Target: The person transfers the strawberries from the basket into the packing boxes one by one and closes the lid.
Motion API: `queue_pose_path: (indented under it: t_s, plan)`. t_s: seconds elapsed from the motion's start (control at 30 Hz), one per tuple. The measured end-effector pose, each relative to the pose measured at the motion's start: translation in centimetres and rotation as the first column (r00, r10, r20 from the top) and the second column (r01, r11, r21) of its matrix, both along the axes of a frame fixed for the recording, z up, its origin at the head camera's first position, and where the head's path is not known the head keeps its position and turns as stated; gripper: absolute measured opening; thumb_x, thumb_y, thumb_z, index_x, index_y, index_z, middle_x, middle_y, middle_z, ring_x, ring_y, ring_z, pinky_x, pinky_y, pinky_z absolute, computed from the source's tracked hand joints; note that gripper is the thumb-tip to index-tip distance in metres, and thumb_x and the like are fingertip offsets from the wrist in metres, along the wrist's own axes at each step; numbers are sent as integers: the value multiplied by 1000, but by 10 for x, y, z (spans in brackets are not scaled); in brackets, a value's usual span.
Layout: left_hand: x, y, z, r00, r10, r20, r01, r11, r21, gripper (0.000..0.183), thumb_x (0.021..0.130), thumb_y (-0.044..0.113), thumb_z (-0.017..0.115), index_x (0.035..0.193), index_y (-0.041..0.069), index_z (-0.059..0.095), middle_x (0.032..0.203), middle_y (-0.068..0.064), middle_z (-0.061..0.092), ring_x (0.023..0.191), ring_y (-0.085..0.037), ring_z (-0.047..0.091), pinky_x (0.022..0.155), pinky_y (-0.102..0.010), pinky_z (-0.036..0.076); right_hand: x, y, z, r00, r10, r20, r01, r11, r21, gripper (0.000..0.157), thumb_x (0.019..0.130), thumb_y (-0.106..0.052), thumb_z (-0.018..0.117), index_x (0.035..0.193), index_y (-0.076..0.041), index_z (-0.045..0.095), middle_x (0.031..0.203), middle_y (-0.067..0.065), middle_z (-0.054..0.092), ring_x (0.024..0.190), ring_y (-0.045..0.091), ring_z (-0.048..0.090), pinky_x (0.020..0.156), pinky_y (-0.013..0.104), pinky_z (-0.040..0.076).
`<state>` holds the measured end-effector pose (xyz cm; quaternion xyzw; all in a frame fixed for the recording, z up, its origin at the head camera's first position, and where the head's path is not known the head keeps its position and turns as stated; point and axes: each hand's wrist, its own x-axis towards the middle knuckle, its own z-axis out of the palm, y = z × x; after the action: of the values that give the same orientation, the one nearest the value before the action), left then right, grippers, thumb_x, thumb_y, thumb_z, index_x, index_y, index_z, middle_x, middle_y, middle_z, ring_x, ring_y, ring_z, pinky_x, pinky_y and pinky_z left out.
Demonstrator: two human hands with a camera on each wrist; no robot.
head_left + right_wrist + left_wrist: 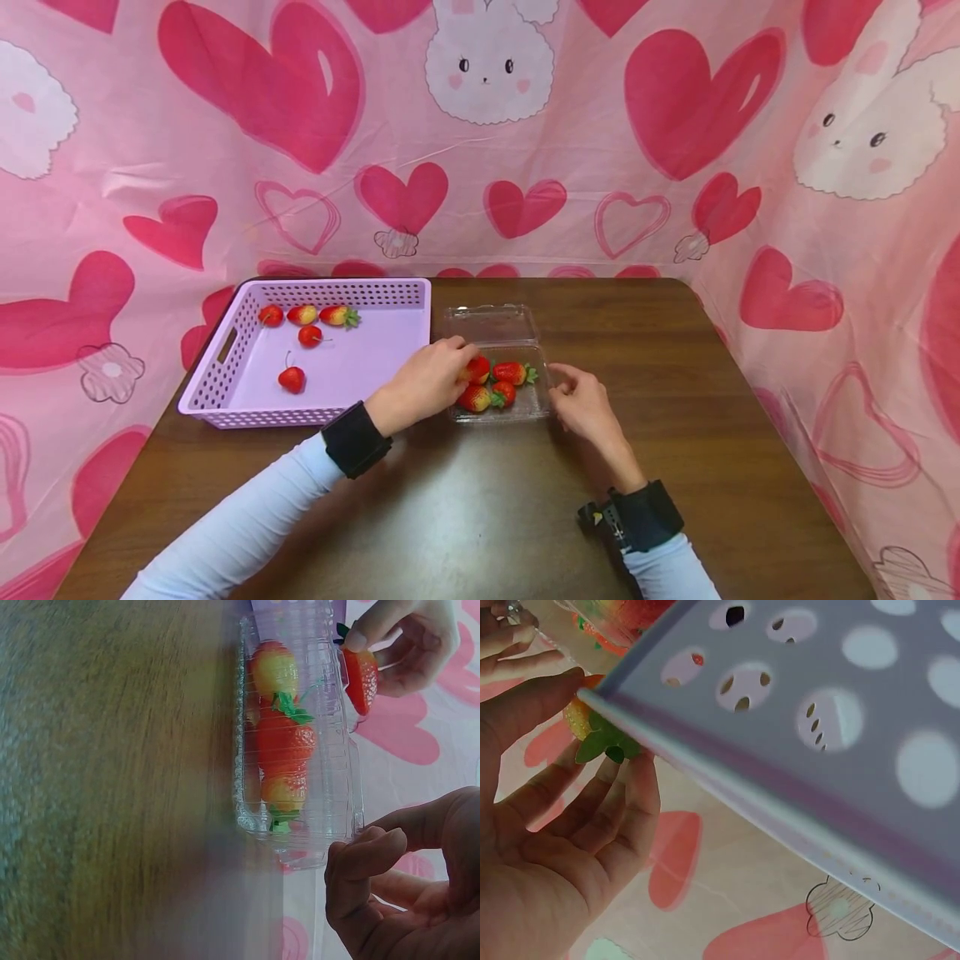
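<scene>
My left hand [427, 379] pinches a strawberry [361, 679] by its leafy end, just above the rim of a clear plastic container [536, 404]. In the left wrist view the lilac basket wall partly hides this strawberry [577, 720]. Inside the container lie red-and-yellow strawberries [510, 372] with green leaves. On the container's right side, my right hand [588, 404] holds the rim between thumb and index finger, as the right wrist view shows. The container's lid [491, 325] is folded back, away from me.
To the left stands a lilac perforated basket [382, 358]. In it are two strawberries [302, 314] along the back and several cherries with stems, one cherry [292, 379] nearer the front. Brown wooden table [480, 508] lies beneath; a pink heart-patterned cloth [585, 150] hangs behind.
</scene>
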<state>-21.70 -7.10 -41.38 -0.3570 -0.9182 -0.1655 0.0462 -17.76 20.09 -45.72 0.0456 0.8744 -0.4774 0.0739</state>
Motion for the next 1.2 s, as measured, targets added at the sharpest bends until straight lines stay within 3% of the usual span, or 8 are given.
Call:
queue_pose_path:
  t_s: [0.37, 0.53, 0.83, 1.2]
  plan:
    - [2, 6, -4, 999, -43, 20, 43, 999, -12, 33, 88, 11, 85, 117, 4, 71, 102, -11, 69, 91, -27, 69, 86, -41, 60, -2, 1, 3, 1000, -2, -1, 2, 1000, 6, 46, 100, -5, 58, 146, -7, 59, 80, 11, 60, 53, 23, 56, 54, 34, 49]
    - [3, 7, -7, 996, -83, 25, 84, 995, -60, 28, 91, 10, 81, 116, 4, 72, 101, -10, 68, 89, -27, 69, 84, -42, 60, -2, 1, 3, 1000, 0, 11, 0, 1000, 8, 46, 100, -5, 58, 146, -8, 58, 81, 11, 60, 53, 23, 56, 54, 34, 49]
    - [2, 9, -11, 983, -136, 120, 146, 987, -73, 29, 92, 13, 82, 119, 6, 74, 101, -7, 69, 90, -24, 69, 87, -40, 58, -1, 1, 1, 1000, 3, 8, -3, 1000, 8, 46, 101, -6, 59, 146, -8, 58, 79, 10, 59, 52, 22, 55, 53, 33, 49]
    - [5, 16, -10, 974, -226, 19, 226, 974, 1, 23, 90, 6, 80, 111, 9, 71, 92, -2, 59, 79, -20, 64, 74, -37, 55, -2, 0, -3, 1000, 2, -19, -2, 1000, 14, 46, 98, -4, 59, 145, -6, 60, 76, 8, 59, 50, 19, 54, 51, 33, 46]
